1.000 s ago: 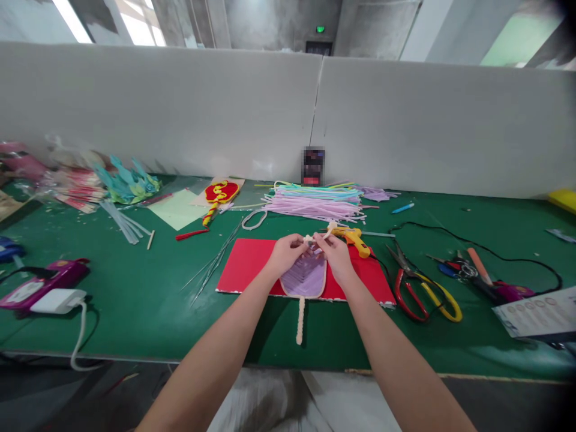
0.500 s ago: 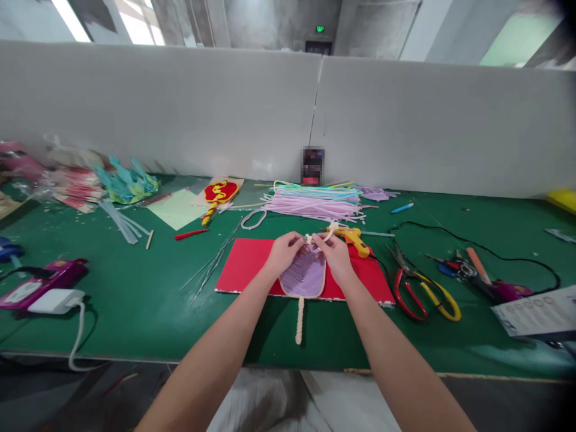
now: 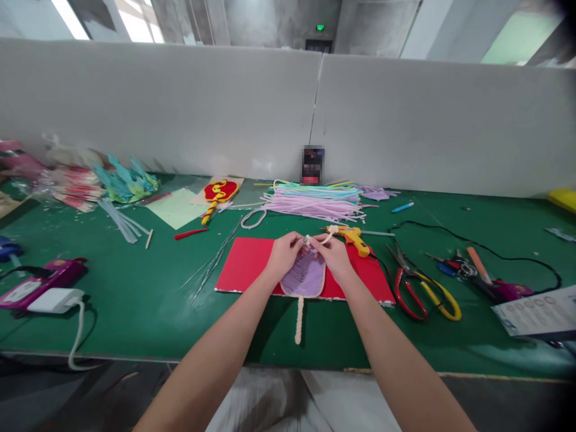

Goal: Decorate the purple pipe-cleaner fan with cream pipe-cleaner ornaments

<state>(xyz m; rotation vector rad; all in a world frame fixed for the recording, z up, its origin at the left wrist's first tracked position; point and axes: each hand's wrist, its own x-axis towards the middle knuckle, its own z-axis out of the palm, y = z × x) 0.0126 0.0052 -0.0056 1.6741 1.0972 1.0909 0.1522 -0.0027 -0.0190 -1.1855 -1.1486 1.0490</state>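
A lilac fan-shaped piece [image 3: 308, 279] with a cream edge lies on a red board [image 3: 245, 261], its twisted cream handle [image 3: 299, 321] pointing towards me over the table's front. At the fan's far end, my left hand [image 3: 284, 255] pinches a cream pipe cleaner [image 3: 332, 230] from the left. My right hand [image 3: 335, 252] is closed on the same fuzzy strip from the right, fingertips nearly meeting the left ones. One curled end of the strip sticks up past the right fingers. The fingers hide most of the small part between them.
A yellow glue gun [image 3: 357, 240] rests just beyond my right hand, with scissors [image 3: 409, 282] to its right. Behind lie bundled pipe cleaners [image 3: 315, 204]. Thin wires [image 3: 216, 261] and a red-and-yellow fan [image 3: 220, 192] are on the left, a power strip [image 3: 58, 279] farther left.
The free curled end of the cream pipe cleaner has dipped slightly lower. Both hands remain in nearly the same place, with small finger shifts.
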